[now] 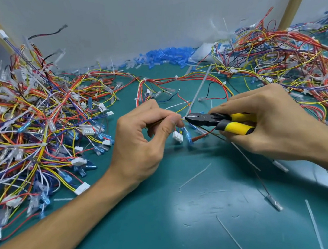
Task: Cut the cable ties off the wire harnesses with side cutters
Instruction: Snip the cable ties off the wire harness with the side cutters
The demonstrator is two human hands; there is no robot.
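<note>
The left hand pinches a wire harness between thumb and curled fingers. The right hand grips the yellow handles of the side cutters, whose tip meets a white cable tie just beside the left thumb. Cut tie strips lie on the green desk. Tangled harness piles sit left and right.
</note>
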